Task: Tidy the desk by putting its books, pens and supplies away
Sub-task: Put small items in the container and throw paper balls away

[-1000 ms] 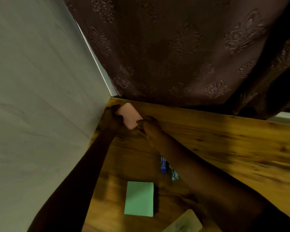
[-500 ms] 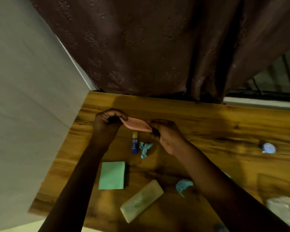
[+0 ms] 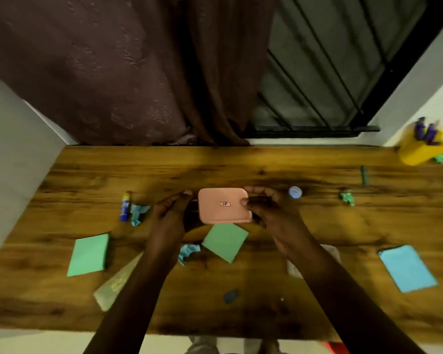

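Note:
A pink rounded box [image 3: 224, 205] with a small label is held above the middle of the wooden desk [image 3: 241, 169]. My left hand [image 3: 170, 213] grips its left edge and my right hand [image 3: 269, 208] pinches its right edge. Two green sticky-note pads [image 3: 88, 254] [image 3: 225, 241] lie on the desk, and a blue pad [image 3: 407, 268] lies at the right. A glue stick [image 3: 125, 206] lies at the left beside crumpled blue paper [image 3: 138, 213]. A clear ruler [image 3: 117, 284] lies near the front left.
A yellow pen holder [image 3: 420, 149] with purple pens stands at the back right corner. More crumpled paper [image 3: 188, 251] [image 3: 347, 198], a small round blue cap [image 3: 295, 192], a green pen [image 3: 364, 175] and a small dark blue bit [image 3: 230, 296] lie scattered. A curtain hangs behind; a wall borders the left.
Both hands have carried the pink box from the back left corner toward the desk's middle, and its flat labelled face now points up at me. The view swung right, showing the whole desk.

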Demonstrator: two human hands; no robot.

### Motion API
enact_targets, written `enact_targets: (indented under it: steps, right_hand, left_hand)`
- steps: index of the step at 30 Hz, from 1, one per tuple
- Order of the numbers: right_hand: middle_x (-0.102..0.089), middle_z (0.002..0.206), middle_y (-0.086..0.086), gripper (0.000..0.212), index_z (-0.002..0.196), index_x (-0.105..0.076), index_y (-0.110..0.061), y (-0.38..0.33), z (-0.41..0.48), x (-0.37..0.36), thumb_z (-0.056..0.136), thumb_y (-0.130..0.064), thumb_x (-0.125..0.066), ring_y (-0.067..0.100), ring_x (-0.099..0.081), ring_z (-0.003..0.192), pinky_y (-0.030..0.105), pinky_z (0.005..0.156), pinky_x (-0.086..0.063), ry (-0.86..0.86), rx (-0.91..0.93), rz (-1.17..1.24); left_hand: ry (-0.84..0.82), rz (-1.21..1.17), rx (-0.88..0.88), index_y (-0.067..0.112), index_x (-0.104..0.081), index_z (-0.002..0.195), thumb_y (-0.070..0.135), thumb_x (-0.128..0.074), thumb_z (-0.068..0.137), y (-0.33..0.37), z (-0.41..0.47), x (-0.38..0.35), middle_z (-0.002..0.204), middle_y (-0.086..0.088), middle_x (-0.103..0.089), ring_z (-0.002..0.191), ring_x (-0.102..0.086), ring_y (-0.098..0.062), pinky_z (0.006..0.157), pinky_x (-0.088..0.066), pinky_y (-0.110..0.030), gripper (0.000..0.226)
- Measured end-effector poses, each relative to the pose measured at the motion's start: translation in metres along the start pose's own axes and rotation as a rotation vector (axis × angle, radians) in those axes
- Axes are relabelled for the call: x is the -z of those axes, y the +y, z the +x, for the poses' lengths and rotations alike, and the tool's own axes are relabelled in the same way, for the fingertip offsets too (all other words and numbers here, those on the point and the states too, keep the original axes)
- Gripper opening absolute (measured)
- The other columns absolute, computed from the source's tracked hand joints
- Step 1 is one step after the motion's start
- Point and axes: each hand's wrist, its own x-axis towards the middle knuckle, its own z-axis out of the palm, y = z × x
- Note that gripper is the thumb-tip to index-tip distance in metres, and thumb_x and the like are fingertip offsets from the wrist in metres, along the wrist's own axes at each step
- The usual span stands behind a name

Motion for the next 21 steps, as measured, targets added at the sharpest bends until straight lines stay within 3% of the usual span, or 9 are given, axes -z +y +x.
enact_targets:
  steps: [5,9,16,21]
  right_hand:
    - [-0.079,0.105,-0.003,0.032,0.118,-0.074,-0.015,0.006,-0.036,0.080,0.087,-0.010,-0.080,0.009,-0.075,0.096,0.027,0.068,-0.063,0.126,0.122,-0.264]
    - [-0.078,0.103,-0.009,0.023,0.111,-0.077,-0.023,0.021,-0.062,0.135,0.089,-0.019,-0.080,0.010,-0.076,0.094,0.032,0.070,-0.065,0.210,0.137,-0.403]
    - [-0.076,0.116,-0.001,0.023,0.113,-0.078,-0.019,0.052,-0.082,0.183,0.091,-0.020,-0.077,0.014,-0.069,0.103,0.028,0.086,-0.058,0.290,0.187,-0.641]
    - [-0.078,0.114,0.001,0.025,0.116,-0.078,-0.018,0.065,-0.085,0.191,0.092,-0.026,-0.075,0.017,-0.071,0.104,0.041,0.100,-0.056,0.293,0.155,-0.705]
  left_hand:
    - [-0.130,0.178,0.033,0.007,-0.074,0.112,0.012,-0.073,0.090,-0.043,-0.043,-0.055,0.103,-0.009,-0.079,0.095,-0.077,-0.026,0.083,-0.062,-0.046,0.023]
    - [-0.123,0.302,0.030,0.011,-0.077,0.112,0.013,-0.077,0.087,-0.073,-0.064,-0.094,0.099,-0.006,-0.078,0.085,-0.078,-0.023,0.075,-0.064,-0.041,0.025]
    - [-0.160,0.612,0.017,0.016,-0.077,0.112,0.021,-0.078,0.089,-0.109,-0.074,-0.131,0.091,0.000,-0.078,0.069,-0.076,-0.015,0.066,-0.065,-0.036,0.025]
    - [-0.121,0.781,-0.069,0.016,-0.077,0.111,0.025,-0.079,0.087,-0.121,-0.069,-0.138,0.093,0.000,-0.079,0.061,-0.073,-0.009,0.065,-0.064,-0.031,0.025]
